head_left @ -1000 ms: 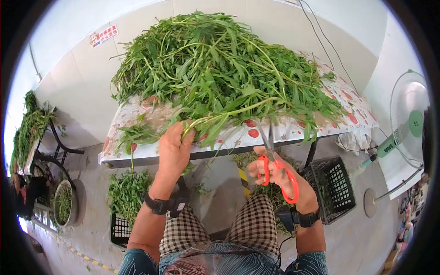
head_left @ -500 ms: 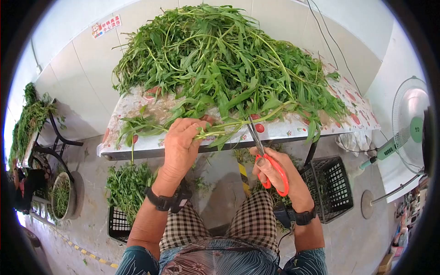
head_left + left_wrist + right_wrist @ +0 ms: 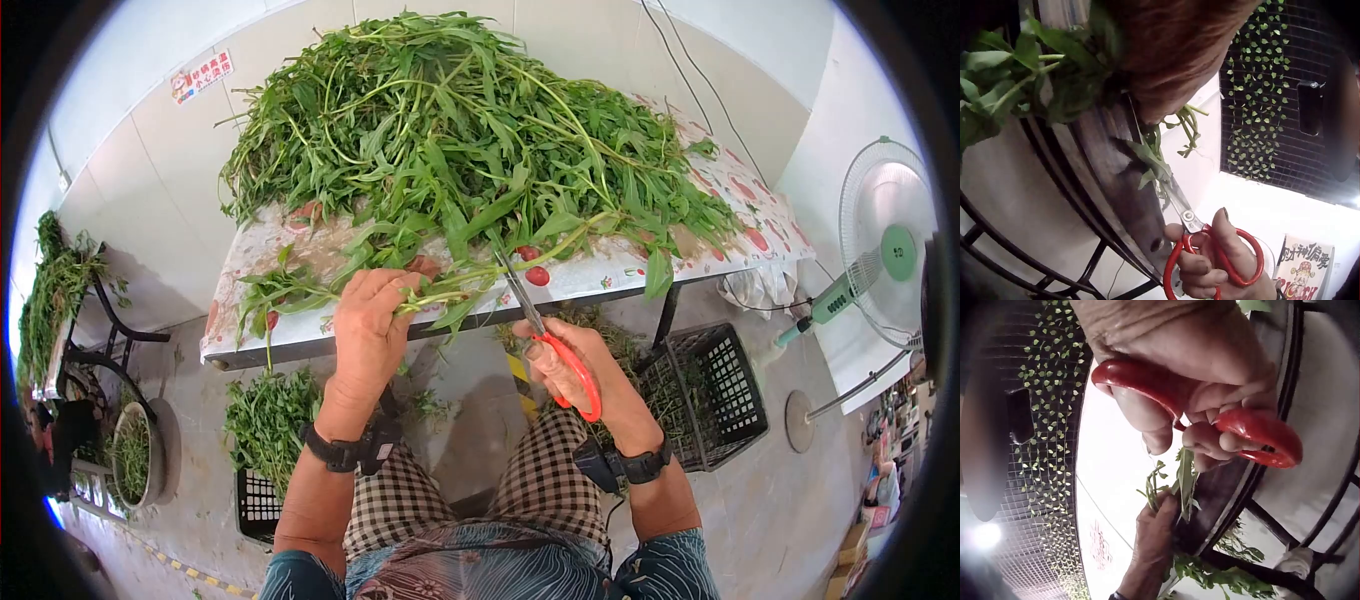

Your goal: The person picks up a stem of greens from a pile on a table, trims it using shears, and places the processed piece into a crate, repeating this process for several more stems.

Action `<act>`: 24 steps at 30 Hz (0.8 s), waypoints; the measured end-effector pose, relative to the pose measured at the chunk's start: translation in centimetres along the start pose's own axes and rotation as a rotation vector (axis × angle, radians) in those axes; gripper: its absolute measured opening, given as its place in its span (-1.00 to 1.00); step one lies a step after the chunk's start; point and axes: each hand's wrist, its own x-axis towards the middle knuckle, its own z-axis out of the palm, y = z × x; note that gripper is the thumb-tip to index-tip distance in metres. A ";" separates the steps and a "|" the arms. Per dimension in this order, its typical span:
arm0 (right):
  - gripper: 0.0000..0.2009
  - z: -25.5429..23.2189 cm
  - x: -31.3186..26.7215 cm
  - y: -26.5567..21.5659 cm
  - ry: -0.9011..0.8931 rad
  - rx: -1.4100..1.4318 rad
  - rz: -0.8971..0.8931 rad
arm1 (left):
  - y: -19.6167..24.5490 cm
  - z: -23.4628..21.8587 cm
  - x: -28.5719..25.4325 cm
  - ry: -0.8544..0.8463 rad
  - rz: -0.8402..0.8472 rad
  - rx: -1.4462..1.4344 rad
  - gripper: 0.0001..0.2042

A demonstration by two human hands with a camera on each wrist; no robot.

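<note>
At the table's front edge the left hand (image 3: 368, 325) pinches several green leafy stems (image 3: 440, 290); their leafy ends stick out to its left. The right hand (image 3: 580, 372) grips red-handled scissors (image 3: 524, 296), fingers and thumb through the loops. In the head view the blades point up and left, against a stem from the pile. The left wrist view shows the scissors (image 3: 1189, 220) beside hanging leaves, with the right hand (image 3: 1225, 262) around the handles. Cut ends (image 3: 1155, 484) rise above the left hand (image 3: 1150, 544) in the right wrist view.
A large heap of greens (image 3: 430, 140) covers much of the patterned tablecloth (image 3: 225, 310). Below stand a black crate (image 3: 735, 390) at right and another crate (image 3: 258, 505) with greens at left. A fan (image 3: 890, 245) stands at far right, a round tub (image 3: 155, 455) at far left.
The right hand has brought the scissors up and left to the stems, and the blades have come closer together. The left hand still holds its stems; the head view has shifted slightly.
</note>
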 end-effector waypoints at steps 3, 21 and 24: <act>-0.50 -0.1 -0.1 -0.2 0.002 0.018 0.006 | 0.1 -0.1 0.1 -0.014 -0.001 0.003 -0.73; -0.77 -5.4 -0.8 -2.4 0.584 -0.159 -0.359 | -0.2 -1.2 -0.4 0.069 -0.206 -0.016 -0.72; -0.75 -6.2 -0.4 -2.9 0.654 -0.207 -0.356 | -0.8 -4.2 -0.2 0.355 -0.248 -0.172 -0.75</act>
